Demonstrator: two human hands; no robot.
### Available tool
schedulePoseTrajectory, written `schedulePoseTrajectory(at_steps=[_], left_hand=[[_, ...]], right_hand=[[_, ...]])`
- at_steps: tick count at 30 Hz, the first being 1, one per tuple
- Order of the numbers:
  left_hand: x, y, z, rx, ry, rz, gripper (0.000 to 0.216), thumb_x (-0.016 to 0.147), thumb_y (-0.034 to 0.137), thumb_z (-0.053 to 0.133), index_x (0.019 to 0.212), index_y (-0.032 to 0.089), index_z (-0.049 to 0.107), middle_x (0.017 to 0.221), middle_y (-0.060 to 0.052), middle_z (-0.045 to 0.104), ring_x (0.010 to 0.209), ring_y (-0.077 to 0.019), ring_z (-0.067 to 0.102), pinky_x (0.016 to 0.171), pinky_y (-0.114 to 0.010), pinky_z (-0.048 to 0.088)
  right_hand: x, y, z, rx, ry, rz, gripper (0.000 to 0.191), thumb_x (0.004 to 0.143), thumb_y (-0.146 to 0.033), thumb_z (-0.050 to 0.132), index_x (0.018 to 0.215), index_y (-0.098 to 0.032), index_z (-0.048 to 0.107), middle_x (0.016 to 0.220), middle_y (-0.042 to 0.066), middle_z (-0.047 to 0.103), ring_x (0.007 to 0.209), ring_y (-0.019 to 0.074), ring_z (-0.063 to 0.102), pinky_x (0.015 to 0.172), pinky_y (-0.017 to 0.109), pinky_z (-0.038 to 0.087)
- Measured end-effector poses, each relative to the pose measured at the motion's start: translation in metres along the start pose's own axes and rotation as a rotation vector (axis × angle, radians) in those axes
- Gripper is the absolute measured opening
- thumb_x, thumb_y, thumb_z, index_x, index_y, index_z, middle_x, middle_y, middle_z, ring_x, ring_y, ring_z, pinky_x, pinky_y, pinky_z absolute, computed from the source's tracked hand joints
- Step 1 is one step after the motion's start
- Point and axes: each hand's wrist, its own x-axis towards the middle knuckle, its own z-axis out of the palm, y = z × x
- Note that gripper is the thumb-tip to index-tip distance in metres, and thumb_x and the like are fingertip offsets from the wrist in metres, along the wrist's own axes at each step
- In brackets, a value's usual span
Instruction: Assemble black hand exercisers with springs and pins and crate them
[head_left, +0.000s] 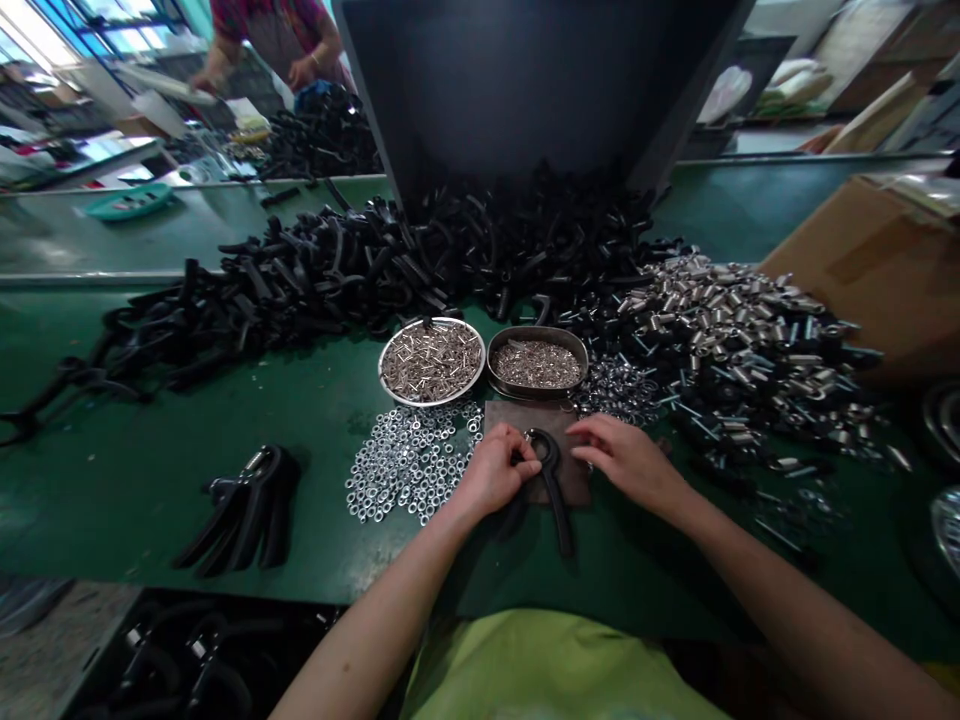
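Note:
A black curved part with a long handle [559, 505] lies over a flat brown plate [580, 485] in front of me. My left hand [501, 468] pinches this part near its rounded head, where a small bit of bright metal shows. My right hand [622, 455] is just right of the head, fingers stretched and apart, with nothing visible in them. Beside my left hand spread many small metal rings [409, 465]. Behind the plate stand a round dish [381, 375] of metal pins and an oval tin [536, 392] of tiny metal pieces.
A long heap of black parts [300, 290] crosses the table below a large dark bin [525, 90]. Metal springs and screws [742, 320] pile up at right by a cardboard box [885, 270]. Several grouped black parts [251, 515] lie at left. A co-worker [277, 45] stands across.

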Motion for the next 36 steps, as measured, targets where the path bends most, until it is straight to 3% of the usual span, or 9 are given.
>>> schedulePoseTrajectory(at_steps=[5, 11, 21, 30, 36], left_hand=[[0.002, 0.001, -0.002, -0.013, -0.038, -0.029, 0.004, 0.073, 0.017, 0.065, 0.071, 0.018, 0.062, 0.089, -0.001, 0.054, 0.083, -0.0151, 0.053, 0.078, -0.027, 0.042], [0.001, -0.003, 0.000, -0.041, -0.018, 0.028, 0.004, 0.074, 0.015, 0.064, 0.072, 0.017, 0.060, 0.088, -0.002, 0.053, 0.087, -0.0159, 0.053, 0.083, -0.029, 0.041], [0.001, -0.005, -0.005, -0.097, -0.043, 0.019, 0.004, 0.073, 0.016, 0.065, 0.070, 0.016, 0.062, 0.086, -0.001, 0.054, 0.084, -0.0150, 0.053, 0.080, -0.029, 0.042], [-0.002, -0.002, 0.002, 0.024, -0.013, 0.125, 0.005, 0.076, 0.016, 0.063, 0.073, 0.017, 0.060, 0.088, -0.002, 0.052, 0.087, -0.0166, 0.051, 0.083, -0.031, 0.041], [-0.002, -0.004, 0.003, -0.015, -0.034, 0.128, 0.005, 0.075, 0.014, 0.063, 0.073, 0.018, 0.061, 0.088, -0.002, 0.053, 0.088, -0.0163, 0.053, 0.084, -0.030, 0.042]], right_hand=[[-0.082, 0.045, -0.019, -0.164, 0.136, 0.139, 0.024, 0.087, -0.037, 0.049, 0.098, -0.021, 0.063, 0.096, 0.007, 0.065, 0.088, 0.0226, 0.061, 0.078, 0.036, 0.048], [-0.147, 0.080, -0.005, -0.518, 0.265, 0.234, 0.041, 0.088, -0.049, 0.040, 0.104, -0.017, 0.060, 0.094, 0.012, 0.063, 0.088, 0.0290, 0.058, 0.074, 0.042, 0.048], [-0.153, 0.074, 0.007, -0.581, 0.339, 0.264, 0.033, 0.089, -0.038, 0.039, 0.103, -0.015, 0.059, 0.092, 0.013, 0.062, 0.086, 0.0284, 0.056, 0.075, 0.042, 0.046], [-0.155, 0.076, 0.010, -0.598, 0.345, 0.232, 0.031, 0.089, -0.035, 0.042, 0.104, -0.014, 0.059, 0.093, 0.014, 0.062, 0.088, 0.0289, 0.055, 0.076, 0.042, 0.046], [-0.153, 0.068, 0.004, -0.480, 0.367, 0.299, 0.031, 0.088, -0.036, 0.040, 0.102, -0.016, 0.060, 0.093, 0.014, 0.062, 0.083, 0.0277, 0.060, 0.070, 0.041, 0.049]])
